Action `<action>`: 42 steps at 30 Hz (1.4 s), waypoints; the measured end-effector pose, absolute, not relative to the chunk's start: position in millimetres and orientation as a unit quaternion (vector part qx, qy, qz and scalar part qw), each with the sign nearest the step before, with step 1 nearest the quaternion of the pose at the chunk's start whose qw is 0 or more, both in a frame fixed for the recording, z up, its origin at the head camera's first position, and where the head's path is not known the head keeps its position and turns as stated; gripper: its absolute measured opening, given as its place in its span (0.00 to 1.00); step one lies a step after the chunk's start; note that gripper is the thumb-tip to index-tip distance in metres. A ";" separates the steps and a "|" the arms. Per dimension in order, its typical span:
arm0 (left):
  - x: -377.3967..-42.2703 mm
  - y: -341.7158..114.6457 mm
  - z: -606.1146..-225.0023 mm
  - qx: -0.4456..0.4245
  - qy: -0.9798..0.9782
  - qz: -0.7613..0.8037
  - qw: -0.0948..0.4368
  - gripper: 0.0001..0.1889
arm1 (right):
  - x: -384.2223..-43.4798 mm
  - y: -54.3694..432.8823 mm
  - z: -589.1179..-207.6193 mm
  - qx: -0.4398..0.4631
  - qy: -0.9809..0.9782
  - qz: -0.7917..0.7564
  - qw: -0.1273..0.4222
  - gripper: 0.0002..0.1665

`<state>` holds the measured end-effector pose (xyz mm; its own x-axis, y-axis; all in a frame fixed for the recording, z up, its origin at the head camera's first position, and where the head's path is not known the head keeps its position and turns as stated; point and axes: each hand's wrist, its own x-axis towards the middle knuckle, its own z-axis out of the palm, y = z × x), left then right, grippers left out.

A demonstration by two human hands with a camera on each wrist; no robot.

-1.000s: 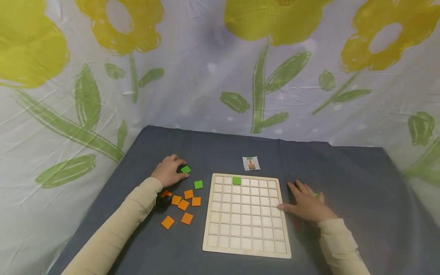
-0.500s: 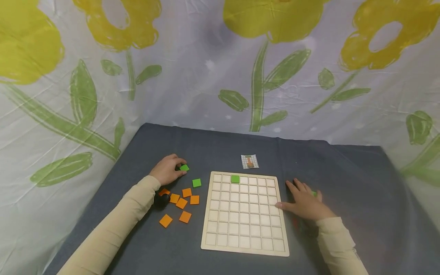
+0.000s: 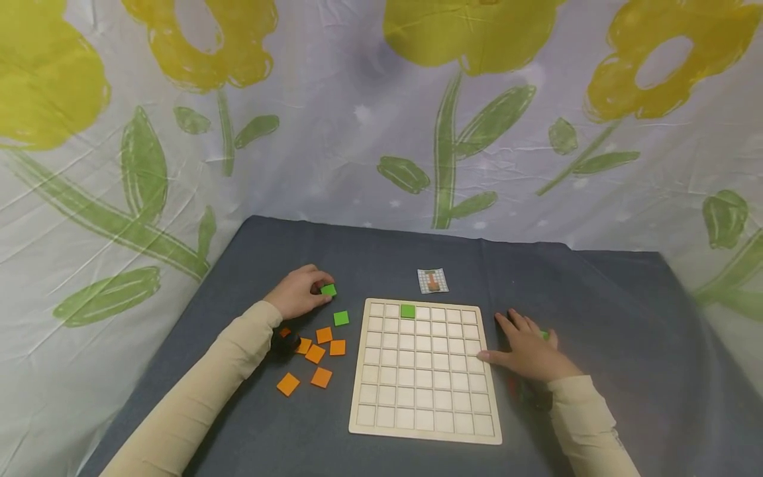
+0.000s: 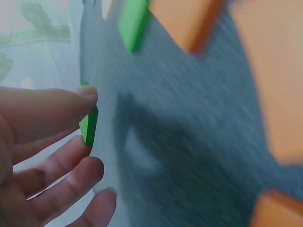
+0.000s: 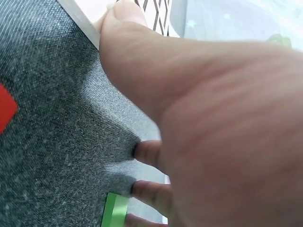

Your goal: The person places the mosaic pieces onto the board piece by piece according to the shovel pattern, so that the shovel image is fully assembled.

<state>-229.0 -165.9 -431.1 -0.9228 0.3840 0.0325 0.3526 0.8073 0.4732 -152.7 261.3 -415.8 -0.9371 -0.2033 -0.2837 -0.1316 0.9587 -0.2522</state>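
Note:
My left hand (image 3: 296, 291) pinches a small green square tile (image 4: 88, 125) between thumb and fingertips; the left wrist view shows it on edge, above the dark cloth. Another green tile (image 3: 341, 318) lies on the cloth just in front of that hand. To the right is a pale wooden grid board (image 3: 424, 378), with one green tile (image 3: 408, 311) in its top row, third cell from the left. My right hand (image 3: 527, 351) spreads its fingers on the cloth, its thumb touching the board's right rim. Partly hidden by those fingers is a green tile (image 5: 113, 210).
Several orange tiles (image 3: 321, 377) are scattered left of the board. Beyond its top edge lies a small printed card (image 3: 432, 281) with a coloured grid pattern. A red piece (image 5: 5, 108) shows near my right wrist. A flowered curtain (image 3: 334, 165) encloses the table's far side.
My left hand has shifted a little to the right with the pinched green tile. The right hand keeps its place at the board, and the loose tiles stay where they were.

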 end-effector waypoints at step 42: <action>-242.8 -11.6 -410.0 0.336 0.899 0.259 0.106 0.19 | -154.6 265.7 -422.2 -0.084 0.980 -0.121 0.137 0.60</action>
<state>-242.8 -11.6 -410.0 -0.7516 0.6594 -0.0162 0.5500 0.6401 0.5365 -154.6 265.7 -422.2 -0.9484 -0.1981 -0.2475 -0.1319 0.9565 -0.2603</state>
